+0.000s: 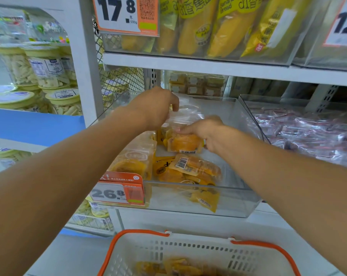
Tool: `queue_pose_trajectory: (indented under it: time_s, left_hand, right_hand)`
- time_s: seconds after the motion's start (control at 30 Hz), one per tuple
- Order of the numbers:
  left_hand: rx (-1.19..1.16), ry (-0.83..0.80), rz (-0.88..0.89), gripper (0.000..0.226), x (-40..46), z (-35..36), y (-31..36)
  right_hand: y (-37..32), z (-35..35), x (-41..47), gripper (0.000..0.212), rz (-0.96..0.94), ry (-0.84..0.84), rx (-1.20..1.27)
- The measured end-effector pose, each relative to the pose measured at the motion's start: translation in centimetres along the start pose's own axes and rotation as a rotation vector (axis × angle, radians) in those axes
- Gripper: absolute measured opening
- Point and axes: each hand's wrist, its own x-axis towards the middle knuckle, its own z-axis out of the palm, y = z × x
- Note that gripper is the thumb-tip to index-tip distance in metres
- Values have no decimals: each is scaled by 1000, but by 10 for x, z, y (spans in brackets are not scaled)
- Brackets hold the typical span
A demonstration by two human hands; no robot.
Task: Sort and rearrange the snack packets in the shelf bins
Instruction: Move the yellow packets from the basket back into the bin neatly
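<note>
While both forearms reach in from the lower corners of the frame, the right hand (203, 132) lies palm down at centre, its fingers curled over the top edge of an orange snack packet (183, 143) and grasping it. The left hand (156, 108) sits just above and to the left, wrist bent, fingers hooked down onto crinkled clear plastic wrapping (185, 114) behind that packet; whether its grip truly pinches the film cannot be told, as the fingertips are hidden.

The held packet stands in the middle of a clear shelf bin (246, 116). Below it, toward the bin's front wall, lie more orange packets (196, 168), one with its barcode up, and another pale-labelled packet (134, 162) leans against the left wall. The right half of the bin floor shows bare, between the packets and the right wall.

A price tag (118, 193) reading 26.8 hangs on the bin's front left. At the bottom of the frame a white basket with orange handles (188, 250) holds more orange packets.
</note>
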Motion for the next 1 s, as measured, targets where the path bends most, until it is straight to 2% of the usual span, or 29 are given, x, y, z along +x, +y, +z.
queue_pose_trajectory:
  time_s: [0.1, 0.2, 0.27, 0.33, 0.43, 0.5, 0.57, 0.63, 0.67, 0.73, 0.77, 0.8, 0.87, 0.9, 1.0]
  left_hand:
    - [167, -11, -38, 41, -2, -1, 3]
    - [281, -25, -100, 48, -2, -2, 2]
    - [290, -4, -127, 50, 0, -2, 0]
    - [214, -77, -119, 63, 3, -4, -3]
    - [85, -286, -69, 87, 4, -4, -2]
    - [78, -331, -48, 90, 4, 0, -2]
    - [102, -351, -50, 91, 4, 5, -3]
    - [136, -270, -8, 88, 1, 1, 1]
    - [129, -180, 49, 82, -1, -3, 4]
    - [95, -45, 196, 54, -3, -11, 13]
    - [108, -77, 252, 41, -3, -14, 16]
    - [155, -175, 280, 37, -3, -14, 20]
    - [280, -400, 239, 43, -1, -5, 25]
    - [316, -444, 207, 47, 1, -1, 25]
    - [358, -434, 129, 60, 4, 6, 15]
  right_hand:
    - [15, 3, -1, 67, 100, -69, 156]
    - [16, 13, 5, 73, 86, -99, 218]
    - [14, 21, 10, 86, 84, -136, 189]
    - [11, 26, 15, 95, 74, -192, 73]
    - [4, 30, 5, 86, 79, -289, -129]
    - [-1, 29, 1, 89, 68, -276, -290]
    - [-6, 24, -2, 85, 23, -224, -463]
    - [-9, 14, -6, 88, 15, -215, -577]
    - [-9, 9, -6, 92, 47, -235, -606]
    - [-5, -1, -6, 94, 78, -258, -644]
    - [-4, -5, -6, 91, 71, -260, -664]
    - [-3, -9, -5, 89, 57, -263, -685]
    - [-5, -12, -7, 85, 45, -302, -752]
    - [-6, -13, -9, 84, 42, -335, -823]
    - [-5, -18, -13, 84, 98, -513, -1086]
